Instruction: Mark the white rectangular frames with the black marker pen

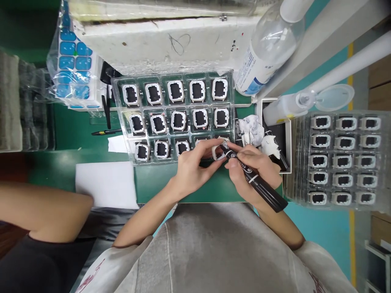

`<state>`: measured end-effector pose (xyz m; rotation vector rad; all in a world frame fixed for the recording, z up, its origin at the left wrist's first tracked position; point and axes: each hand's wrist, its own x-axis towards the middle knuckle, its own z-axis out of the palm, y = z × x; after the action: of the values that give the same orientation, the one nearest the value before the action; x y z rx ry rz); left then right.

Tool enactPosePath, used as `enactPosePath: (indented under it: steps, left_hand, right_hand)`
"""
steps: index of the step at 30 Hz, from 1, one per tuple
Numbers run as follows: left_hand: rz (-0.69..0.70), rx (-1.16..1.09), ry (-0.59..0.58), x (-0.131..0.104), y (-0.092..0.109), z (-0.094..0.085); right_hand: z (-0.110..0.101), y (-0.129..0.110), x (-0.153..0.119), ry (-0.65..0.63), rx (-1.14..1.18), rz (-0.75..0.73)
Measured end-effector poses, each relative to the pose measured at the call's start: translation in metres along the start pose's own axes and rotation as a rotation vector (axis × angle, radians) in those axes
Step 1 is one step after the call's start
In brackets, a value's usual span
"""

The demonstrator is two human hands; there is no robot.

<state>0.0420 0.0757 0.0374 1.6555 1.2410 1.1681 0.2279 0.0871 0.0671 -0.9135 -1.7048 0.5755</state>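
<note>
Between the thumb and fingers of my left hand [194,167] is a small silver frame [217,153], held over the lower right corner of a clear plastic tray [165,106]. My right hand [255,171] grips a black marker [259,187], its tip touching or very near the frame's upper edge. The tray carries rows of similar white-rimmed frames with dark centres, such as one at the top right [219,88]. My fingers partly hide its bottom row.
Stacked trays of frames [343,160] stand at the right. Behind are a clear bottle [265,53], a squeeze bottle [285,108] and a white foam block [171,44]. Crumpled tissue [251,128] lies beside the tray. Another person's arm [45,207] reaches in at the left, near a white foam sheet [105,184].
</note>
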Motion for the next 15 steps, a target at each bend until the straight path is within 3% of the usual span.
enactPosePath:
  steps: [15]
  left_hand:
    - [0.046, 0.01, -0.007, 0.004, -0.0004, -0.0026]
  right_hand:
    - [0.0005, 0.0019, 0.002, 0.013, 0.011, -0.047]
